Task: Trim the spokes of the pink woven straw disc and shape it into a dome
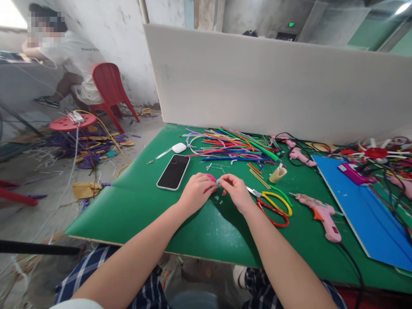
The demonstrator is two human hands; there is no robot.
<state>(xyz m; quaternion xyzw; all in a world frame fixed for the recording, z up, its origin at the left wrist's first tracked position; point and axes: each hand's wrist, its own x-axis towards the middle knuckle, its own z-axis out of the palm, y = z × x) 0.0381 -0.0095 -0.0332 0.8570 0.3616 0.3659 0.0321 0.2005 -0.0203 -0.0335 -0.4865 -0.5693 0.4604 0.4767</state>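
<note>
My left hand (197,192) and my right hand (234,189) meet over the green table (135,201), fingers pinched together. Between them sits a small pink piece (211,177) with a light blue bit at the right fingertips; the left hand grips the pink piece and the right pinches its end. What exactly the piece is stays partly hidden by the fingers. A black phone (173,171) lies just left of the hands. Scissors with yellow and red handles (273,207) lie right of the right hand.
A heap of coloured pipe cleaners (231,146) lies behind the hands, with a white earbud case (179,148) beside it. Pink glue guns (322,214) and a blue board (363,210) are at the right. A white panel (273,81) backs the table. Another person sits on a red chair (111,92) far left.
</note>
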